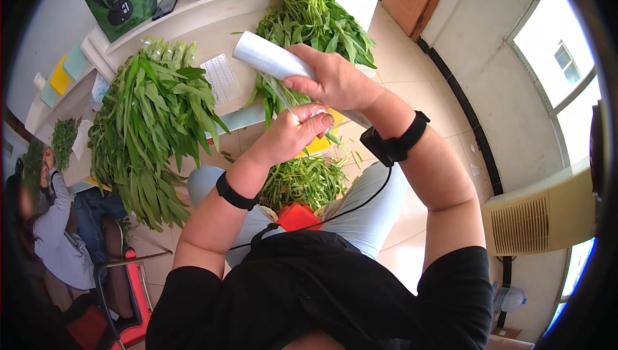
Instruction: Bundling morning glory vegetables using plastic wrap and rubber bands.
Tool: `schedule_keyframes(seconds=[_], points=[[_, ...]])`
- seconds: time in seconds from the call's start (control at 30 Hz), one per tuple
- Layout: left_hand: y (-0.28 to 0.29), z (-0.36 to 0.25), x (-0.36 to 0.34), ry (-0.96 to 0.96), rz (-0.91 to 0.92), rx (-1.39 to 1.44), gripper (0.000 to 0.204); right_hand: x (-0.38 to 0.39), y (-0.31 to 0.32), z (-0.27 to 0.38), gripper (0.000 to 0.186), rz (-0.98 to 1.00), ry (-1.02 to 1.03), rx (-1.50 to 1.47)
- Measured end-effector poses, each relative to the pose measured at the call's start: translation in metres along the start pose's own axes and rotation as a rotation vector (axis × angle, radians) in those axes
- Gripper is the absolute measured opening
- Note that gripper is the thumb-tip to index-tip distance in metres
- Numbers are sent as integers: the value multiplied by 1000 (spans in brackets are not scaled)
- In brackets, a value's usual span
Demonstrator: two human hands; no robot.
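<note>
- The right hand (pixel 335 80) closes around a smooth white roll (pixel 273 59), a tube-shaped roll of thin film or bag material, held tilted above the counter (pixel 219 35) edge with its free end pointing up and left.
- The left hand (pixel 293 132) sits just below the right, fingers pinched together on a thin, shiny, clear sheet pulled from the roll; the sheet looks crinkled over the fingertips.
- A small bunch of green stems (pixel 283 99) hangs between the two hands, touching both; whether either hand also grips it cannot be told.
- Each wrist wears a black band; a thin black cable runs from the right one down to the chest.
- On the pale, flat counter, a large heap of long, pointed leafy greens (pixel 151 125) spills over the near edge at left, leaves drooping.
- A second leafy heap (pixel 315 22) lies behind the hands, near the counter's far right corner.
- A white printed sheet of paper (pixel 222 80) lies flat between the two heaps.
- Below the hands, cut green stems (pixel 306 181) fill a container resting on the lap, over a red object (pixel 297 216).
- Tiled floor to the right is open as far as a dark skirting strip along the wall.
- At far left, another person in a grey sleeve (pixel 58 221) sits beside a red chair (pixel 129 292).
</note>
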State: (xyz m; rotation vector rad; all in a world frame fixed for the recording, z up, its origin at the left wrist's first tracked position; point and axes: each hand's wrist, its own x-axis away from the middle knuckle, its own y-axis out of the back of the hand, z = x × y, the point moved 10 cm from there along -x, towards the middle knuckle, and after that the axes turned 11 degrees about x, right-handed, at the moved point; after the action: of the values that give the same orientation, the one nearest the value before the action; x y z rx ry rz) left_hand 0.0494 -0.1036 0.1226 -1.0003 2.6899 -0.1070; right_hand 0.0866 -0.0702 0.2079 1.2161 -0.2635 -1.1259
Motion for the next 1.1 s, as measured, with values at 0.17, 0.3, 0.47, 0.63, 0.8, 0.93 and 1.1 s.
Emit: schedule_keyframes(seconds=[0.17,0.3,0.47,0.63,0.8,0.93,1.1], points=[[-2,-5,5,-25,9,-195,26,9,-14,-9,62,-3,-61,-44],[-11,-10,12,-5,54,-263,26,18,-25,-9,63,50,-67,-83],[-14,-4,19,-4,88,-474,25,25,-36,-14,61,18,-69,-131],[-20,-28,23,-128,87,-626,22,25,-40,-18,60,-33,-88,-148],[-20,-26,20,-71,149,-676,21,23,-35,-21,59,-98,-126,-110],[-10,-18,18,-31,100,-612,24,21,-35,-25,57,-157,-148,-81],[14,8,21,88,29,-211,30,17,-23,-29,57,-171,-228,-59]])
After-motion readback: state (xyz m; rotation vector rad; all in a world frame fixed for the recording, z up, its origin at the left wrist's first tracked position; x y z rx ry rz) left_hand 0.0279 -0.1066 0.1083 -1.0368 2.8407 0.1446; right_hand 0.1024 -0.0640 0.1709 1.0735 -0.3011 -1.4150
